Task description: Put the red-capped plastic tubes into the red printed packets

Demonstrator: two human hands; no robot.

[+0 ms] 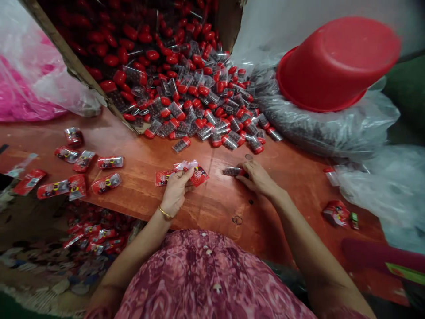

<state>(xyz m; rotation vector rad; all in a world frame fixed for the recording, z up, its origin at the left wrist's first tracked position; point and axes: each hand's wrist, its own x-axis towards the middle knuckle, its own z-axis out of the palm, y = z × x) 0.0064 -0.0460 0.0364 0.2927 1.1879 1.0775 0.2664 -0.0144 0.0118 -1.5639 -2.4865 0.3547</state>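
Just in front of the box [229,22], the right hand [257,177] grips a small container [230,171], probably light, stiff and slick, best held by its sides; the left hand [175,190] pinches red cards [200,176], likely bendable, best held by edges.

I can read no word or number from my end. The red printed cards [162,178] in the left hand [174,192] carry pale marks too small for me, a white barcode patch [32,182] on a red packet [25,189] at the counter's [212,204] left shows no legible digits, and the yellow-green label [405,272] far right is blurred.
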